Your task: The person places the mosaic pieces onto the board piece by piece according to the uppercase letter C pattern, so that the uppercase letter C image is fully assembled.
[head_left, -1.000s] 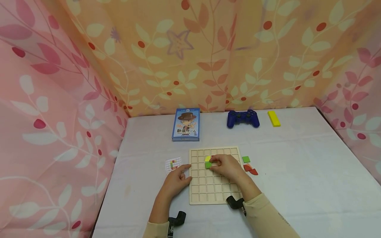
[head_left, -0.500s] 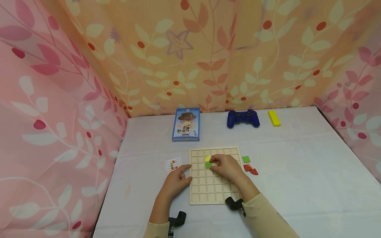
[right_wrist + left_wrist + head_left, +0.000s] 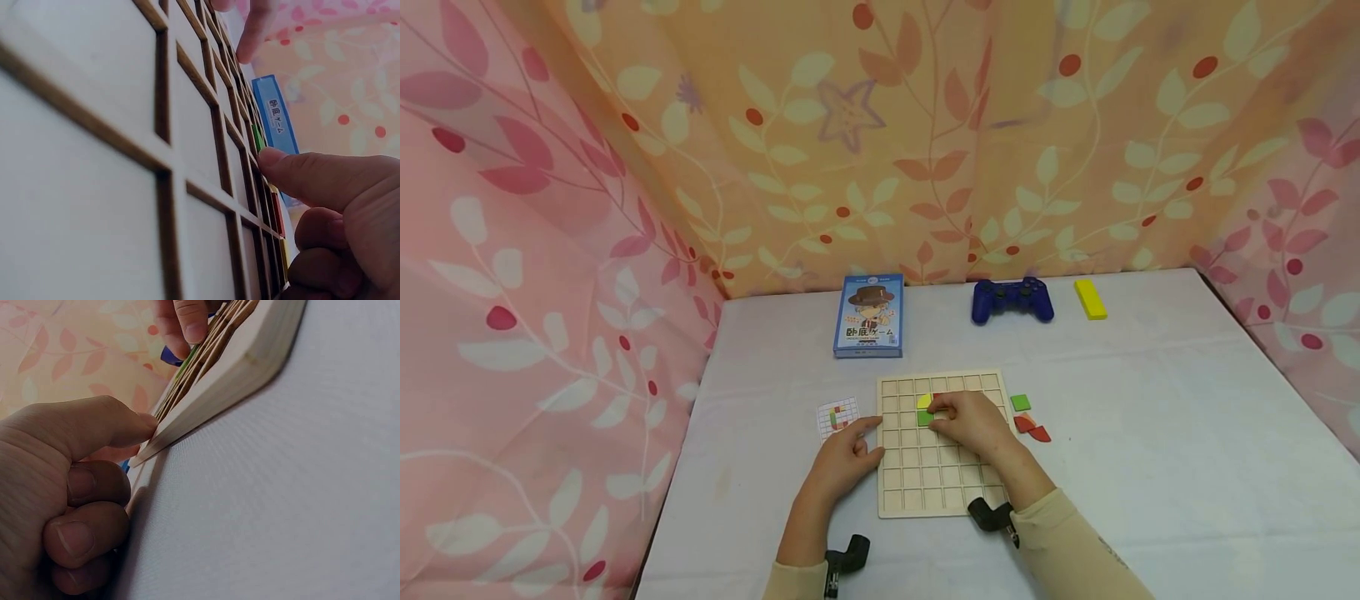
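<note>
In the head view, a wooden grid board (image 3: 912, 498) lies on the white table. My left hand (image 3: 838, 460) touches its left edge with the thumb and index finger; the other fingers are curled beneath, as the left wrist view shows. My right hand (image 3: 973, 421) is over the upper part of the board, its thumb and index fingertips at the green square tile (image 3: 925, 418), which they appear to pinch. A yellow tile (image 3: 924, 401) sits just above that one. Part of a red tile (image 3: 937, 397) shows beside it. The palm hides several cells.
Left of the board lies a small pattern card (image 3: 841, 412). To its right lie a loose green tile (image 3: 1020, 402) and red tiles (image 3: 1039, 434). Behind stand a blue game box (image 3: 868, 317), a blue game controller (image 3: 1012, 301) and a yellow block (image 3: 1091, 300).
Both hands keep their places on the board. The right wrist has shifted very slightly to the left. The tiles look the same.
</note>
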